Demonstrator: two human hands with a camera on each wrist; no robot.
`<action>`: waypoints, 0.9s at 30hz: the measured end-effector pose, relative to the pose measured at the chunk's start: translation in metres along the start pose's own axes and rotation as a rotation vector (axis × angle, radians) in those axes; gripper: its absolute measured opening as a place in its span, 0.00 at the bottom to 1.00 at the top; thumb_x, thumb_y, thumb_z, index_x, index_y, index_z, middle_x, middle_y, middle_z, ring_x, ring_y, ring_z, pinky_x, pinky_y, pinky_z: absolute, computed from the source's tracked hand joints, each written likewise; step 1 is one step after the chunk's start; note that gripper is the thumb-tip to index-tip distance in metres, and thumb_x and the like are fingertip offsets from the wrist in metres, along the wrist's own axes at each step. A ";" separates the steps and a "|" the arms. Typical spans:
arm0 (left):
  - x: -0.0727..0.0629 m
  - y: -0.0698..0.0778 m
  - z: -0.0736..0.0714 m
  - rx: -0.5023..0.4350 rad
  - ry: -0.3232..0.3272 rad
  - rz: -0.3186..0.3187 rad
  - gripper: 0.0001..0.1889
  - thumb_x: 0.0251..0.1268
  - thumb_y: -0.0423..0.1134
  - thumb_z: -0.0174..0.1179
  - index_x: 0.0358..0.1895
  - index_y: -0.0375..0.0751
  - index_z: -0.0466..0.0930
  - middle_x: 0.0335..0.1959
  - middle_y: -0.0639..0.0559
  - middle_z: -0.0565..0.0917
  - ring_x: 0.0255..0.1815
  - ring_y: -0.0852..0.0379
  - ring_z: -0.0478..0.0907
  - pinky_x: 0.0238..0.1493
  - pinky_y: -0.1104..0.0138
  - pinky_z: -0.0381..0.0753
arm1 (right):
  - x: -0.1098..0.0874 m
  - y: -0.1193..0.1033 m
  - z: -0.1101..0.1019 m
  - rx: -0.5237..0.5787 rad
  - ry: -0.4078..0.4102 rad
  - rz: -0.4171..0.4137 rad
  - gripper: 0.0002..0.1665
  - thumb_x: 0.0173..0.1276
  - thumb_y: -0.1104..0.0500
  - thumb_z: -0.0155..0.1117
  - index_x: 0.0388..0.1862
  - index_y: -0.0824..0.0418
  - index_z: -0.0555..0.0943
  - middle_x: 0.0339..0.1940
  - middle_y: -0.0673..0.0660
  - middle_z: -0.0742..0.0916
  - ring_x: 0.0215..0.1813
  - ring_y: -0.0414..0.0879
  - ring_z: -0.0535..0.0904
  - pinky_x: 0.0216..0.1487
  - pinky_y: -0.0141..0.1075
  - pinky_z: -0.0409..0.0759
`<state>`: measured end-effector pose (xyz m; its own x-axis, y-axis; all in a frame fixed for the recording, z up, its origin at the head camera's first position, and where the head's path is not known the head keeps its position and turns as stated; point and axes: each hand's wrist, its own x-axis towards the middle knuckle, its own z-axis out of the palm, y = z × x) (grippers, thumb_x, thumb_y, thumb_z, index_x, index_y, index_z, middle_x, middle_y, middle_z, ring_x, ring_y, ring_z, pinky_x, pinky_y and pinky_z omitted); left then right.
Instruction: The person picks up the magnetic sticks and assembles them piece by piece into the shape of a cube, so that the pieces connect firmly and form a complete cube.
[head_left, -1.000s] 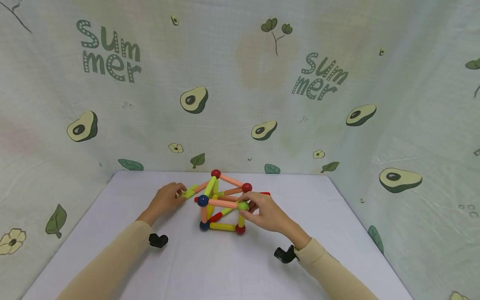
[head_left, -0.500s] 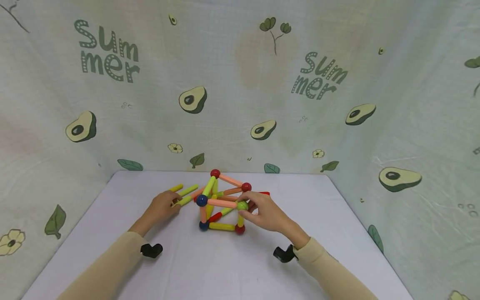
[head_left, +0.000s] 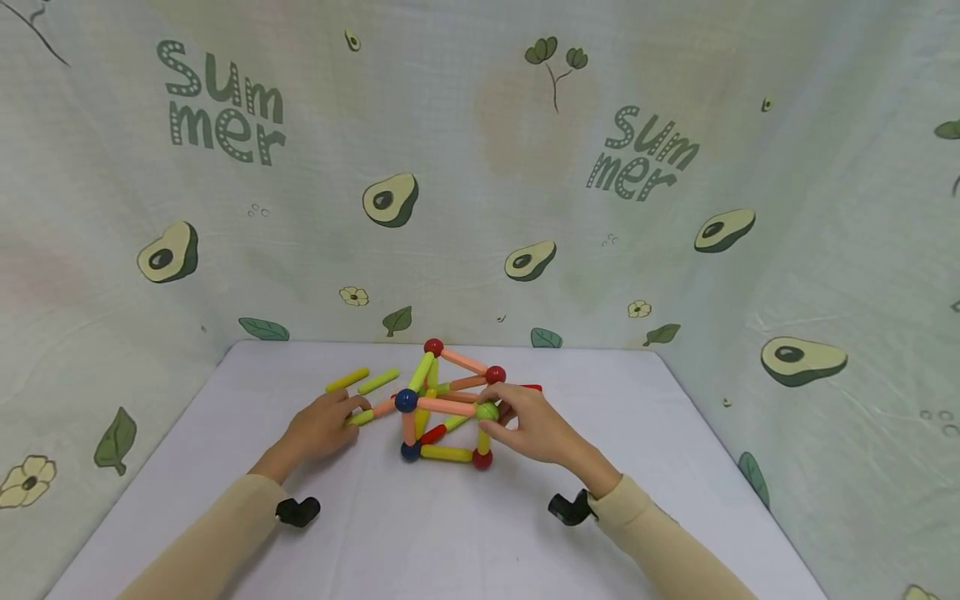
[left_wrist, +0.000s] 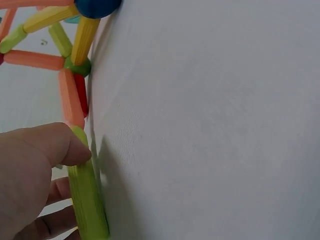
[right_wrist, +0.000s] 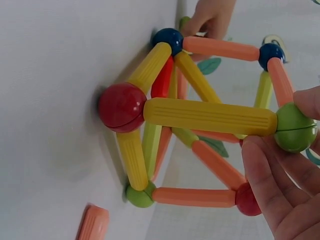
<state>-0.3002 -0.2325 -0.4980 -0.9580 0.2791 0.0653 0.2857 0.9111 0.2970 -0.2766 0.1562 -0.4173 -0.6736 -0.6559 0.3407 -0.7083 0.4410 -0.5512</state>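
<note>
A frame of coloured magnetic sticks and balls (head_left: 446, 454) stands on the white table. At its front upper corner, my right hand (head_left: 531, 422) pinches a green ball (right_wrist: 295, 127) between thumb and fingers. A yellow stick (right_wrist: 210, 116) runs from that ball down to a red ball (right_wrist: 122, 106). Left of the frame, my left hand (head_left: 318, 427) holds a lime stick (left_wrist: 89, 205) low over the table, thumb on its near side. The lime stick's far end meets a salmon stick (left_wrist: 71, 97), which reaches to a green ball (left_wrist: 77, 65) low on the frame.
Behind my left hand lie a loose yellow stick (head_left: 347, 380) and a loose lime stick (head_left: 378, 382). A red stick (head_left: 532, 387) shows behind my right hand. Beside the frame lies a salmon stick (right_wrist: 93, 223). A printed cloth (head_left: 457, 125) hangs behind the table.
My left hand has moved left and toward me, swinging the lime and salmon sticks forward, away from the loose yellow and lime sticks. My right hand stays on the green ball.
</note>
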 end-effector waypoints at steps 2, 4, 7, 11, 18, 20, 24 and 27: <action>0.004 0.004 0.001 0.041 0.029 0.007 0.11 0.68 0.44 0.72 0.51 0.54 0.87 0.40 0.53 0.78 0.39 0.53 0.73 0.40 0.57 0.78 | 0.000 0.000 0.000 0.002 0.002 -0.002 0.17 0.73 0.60 0.73 0.58 0.57 0.82 0.47 0.48 0.87 0.43 0.41 0.86 0.49 0.35 0.88; 0.009 0.008 0.003 0.060 0.043 0.016 0.09 0.67 0.48 0.74 0.45 0.53 0.88 0.39 0.54 0.79 0.40 0.52 0.74 0.42 0.55 0.80 | -0.001 0.000 0.000 0.003 0.003 -0.002 0.16 0.73 0.60 0.73 0.58 0.57 0.82 0.47 0.48 0.87 0.43 0.40 0.86 0.49 0.34 0.87; 0.014 0.015 0.005 0.062 0.043 0.027 0.08 0.68 0.47 0.74 0.41 0.50 0.87 0.38 0.54 0.81 0.40 0.52 0.75 0.46 0.54 0.82 | -0.001 0.001 0.001 -0.002 0.004 0.003 0.17 0.73 0.60 0.74 0.57 0.57 0.82 0.47 0.48 0.87 0.43 0.40 0.86 0.49 0.33 0.87; 0.016 0.023 0.005 0.061 0.023 0.017 0.05 0.72 0.40 0.70 0.41 0.44 0.85 0.34 0.54 0.80 0.35 0.54 0.74 0.44 0.56 0.83 | 0.000 0.002 0.001 -0.006 0.003 0.007 0.17 0.73 0.60 0.74 0.58 0.57 0.82 0.47 0.48 0.87 0.43 0.42 0.86 0.49 0.32 0.87; 0.011 0.023 0.003 0.035 0.055 0.012 0.10 0.73 0.35 0.67 0.53 0.38 0.84 0.37 0.50 0.83 0.36 0.54 0.78 0.46 0.53 0.85 | -0.001 0.004 0.002 -0.003 0.009 0.005 0.17 0.72 0.61 0.74 0.57 0.57 0.82 0.47 0.48 0.87 0.43 0.45 0.86 0.49 0.32 0.87; 0.007 0.022 0.000 -0.026 0.096 -0.002 0.14 0.74 0.35 0.68 0.57 0.36 0.82 0.37 0.49 0.84 0.37 0.53 0.79 0.45 0.53 0.84 | -0.001 0.004 0.002 0.000 0.009 0.001 0.17 0.72 0.61 0.74 0.57 0.57 0.82 0.46 0.48 0.87 0.42 0.44 0.86 0.48 0.32 0.87; -0.005 0.024 -0.005 -0.194 0.225 -0.013 0.15 0.73 0.36 0.69 0.56 0.35 0.80 0.38 0.49 0.83 0.37 0.53 0.79 0.41 0.58 0.82 | 0.000 0.002 0.002 0.004 0.007 -0.008 0.18 0.72 0.61 0.75 0.57 0.56 0.82 0.47 0.47 0.87 0.42 0.39 0.85 0.48 0.32 0.87; -0.019 0.028 -0.005 -0.302 0.270 -0.004 0.12 0.73 0.37 0.70 0.54 0.38 0.81 0.41 0.51 0.83 0.39 0.55 0.79 0.41 0.63 0.83 | 0.000 0.002 0.001 -0.001 0.008 -0.006 0.18 0.72 0.61 0.75 0.58 0.56 0.82 0.46 0.47 0.87 0.42 0.39 0.84 0.47 0.32 0.87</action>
<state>-0.2745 -0.2137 -0.4865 -0.9423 0.1495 0.2995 0.3008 0.7709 0.5615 -0.2776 0.1565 -0.4186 -0.6709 -0.6536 0.3504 -0.7126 0.4374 -0.5486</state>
